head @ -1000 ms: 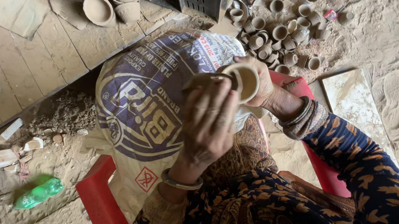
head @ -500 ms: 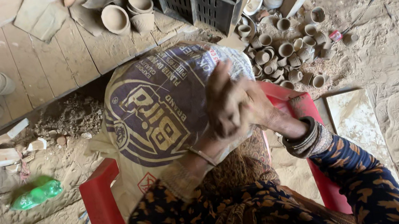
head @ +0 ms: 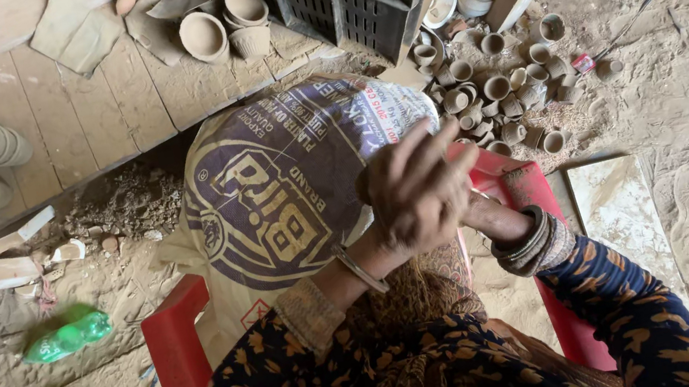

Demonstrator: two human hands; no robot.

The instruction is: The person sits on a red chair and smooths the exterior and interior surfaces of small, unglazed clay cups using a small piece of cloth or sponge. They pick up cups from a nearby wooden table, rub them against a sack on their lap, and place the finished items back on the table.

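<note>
Left hand (head: pixel 419 190) folded over right hand (head: pixel 485 216), grip closed, held item hidden so can't tell what, both above printed sack (head: pixel 270 197) on red chair (head: pixel 173 346), small clay cups (head: pixel 496 91) on sandy floor beyond

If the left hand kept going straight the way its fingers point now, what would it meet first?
The left hand points up and to the right in the picture. Past the red chair edge, the first things in that line look like the small clay cups scattered on the dirt, though the hand is probably well above them.
</note>
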